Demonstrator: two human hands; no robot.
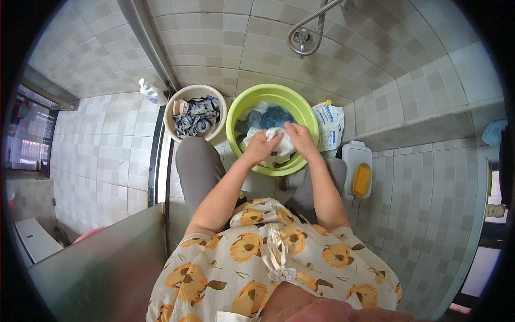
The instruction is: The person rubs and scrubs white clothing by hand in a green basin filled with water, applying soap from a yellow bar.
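Over a lime-green plastic basin (245, 96), both hands grip a white cloth garment (285, 145) with a small dark mark on it. My left hand (259, 145) holds its left side, and my right hand (299, 137) holds its upper right part. Part of the white garment hangs down into the basin. Dark blue wet clothes (273, 117) lie in water behind the hands. To the left stands a beige round basin (171, 102) with crumpled patterned blue and white clothes (198, 117) in it.
A white pump bottle (152, 92) stands behind the beige basin. Right of the green basin are a white and blue detergent pouch (332, 124) and a pale lidded box (356, 151) bearing a yellow soap dish (362, 180). A shower hose (290, 38) hangs at the tiled wall; a glass panel (104, 257) stands left.
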